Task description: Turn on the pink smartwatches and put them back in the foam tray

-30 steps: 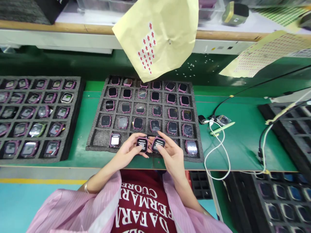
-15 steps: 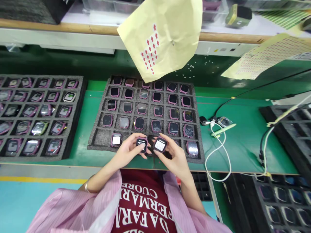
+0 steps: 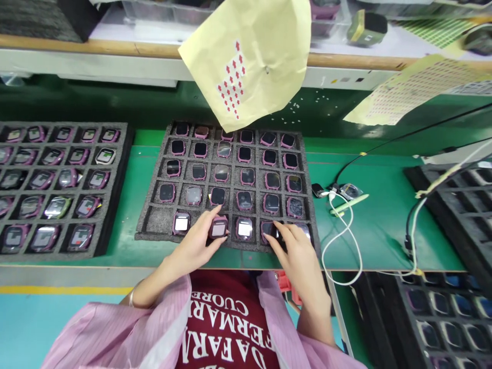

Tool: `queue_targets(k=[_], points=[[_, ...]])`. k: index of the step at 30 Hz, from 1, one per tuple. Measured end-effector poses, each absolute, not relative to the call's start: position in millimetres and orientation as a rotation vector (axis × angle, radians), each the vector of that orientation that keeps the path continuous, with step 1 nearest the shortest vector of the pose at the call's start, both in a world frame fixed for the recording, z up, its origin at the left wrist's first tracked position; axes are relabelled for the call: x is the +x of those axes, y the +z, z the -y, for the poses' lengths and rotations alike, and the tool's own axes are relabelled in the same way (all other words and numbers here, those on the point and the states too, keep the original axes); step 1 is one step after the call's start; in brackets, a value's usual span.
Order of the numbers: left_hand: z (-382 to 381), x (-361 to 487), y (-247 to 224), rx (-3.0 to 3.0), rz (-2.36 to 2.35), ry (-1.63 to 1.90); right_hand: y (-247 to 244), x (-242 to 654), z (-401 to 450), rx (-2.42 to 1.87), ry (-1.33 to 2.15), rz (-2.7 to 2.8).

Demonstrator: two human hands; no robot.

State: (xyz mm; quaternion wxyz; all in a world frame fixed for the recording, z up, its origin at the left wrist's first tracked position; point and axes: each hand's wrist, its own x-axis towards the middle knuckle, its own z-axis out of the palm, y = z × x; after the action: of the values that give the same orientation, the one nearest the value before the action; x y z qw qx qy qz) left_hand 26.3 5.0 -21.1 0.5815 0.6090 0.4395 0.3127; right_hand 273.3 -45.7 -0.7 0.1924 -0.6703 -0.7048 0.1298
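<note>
A grey foam tray (image 3: pixel 156 221) in front of me holds rows of purple-framed smartwatch bodies, most with dark screens. My left hand (image 3: pixel 196 238) is closed around a smartwatch (image 3: pixel 219 228) in the front row, thumb and fingers at its sides. Two slots to the right, my right hand (image 3: pixel 298 251) pinches the edges of a second, dark-screened smartwatch (image 3: pixel 268 229). Between the hands, a smartwatch with a lit screen (image 3: pixel 244 228) lies in its slot. Another lit smartwatch (image 3: pixel 181 223) sits left of my left hand. The right hand partly covers the front row's last watch.
A second watch tray (image 3: pixel 105 225) stands at the left. To the right lie a white cable (image 3: pixel 357 246) and a light green stick-like tool (image 3: pixel 349 205). Yellow sticker sheet (image 3: pixel 265 61) hangs from the shelf edge (image 3: pixel 154 49). More trays (image 3: pixel 453 205) are at far right.
Both hands have lowered their watches into the front row. A lit watch now lies between them, and my right hand has moved right to a dark-screened watch.
</note>
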Motion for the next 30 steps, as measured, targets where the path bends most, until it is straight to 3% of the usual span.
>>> queue_targets(k=[8,12,15,20,25,30], points=[[-28,-10,10,2.308,-1.374,0.514,-14,263,50,-1.857,0.589,1.662],[-58,-38,13,2.352,-2.005,0.238,-4,271,47,-1.687,0.82,1.432],[-76,-48,-1,2.371,-2.089,0.027,2,270,42,-1.458,1.058,1.071],[-86,-55,-15,2.119,-1.886,0.496,6,262,31,-1.256,1.293,0.671],[-69,-43,-2,1.394,-1.456,1.086,12,258,24,-1.078,1.425,0.61],[-44,-13,13,0.699,-0.939,0.953,14,254,21,-1.072,1.48,0.655]])
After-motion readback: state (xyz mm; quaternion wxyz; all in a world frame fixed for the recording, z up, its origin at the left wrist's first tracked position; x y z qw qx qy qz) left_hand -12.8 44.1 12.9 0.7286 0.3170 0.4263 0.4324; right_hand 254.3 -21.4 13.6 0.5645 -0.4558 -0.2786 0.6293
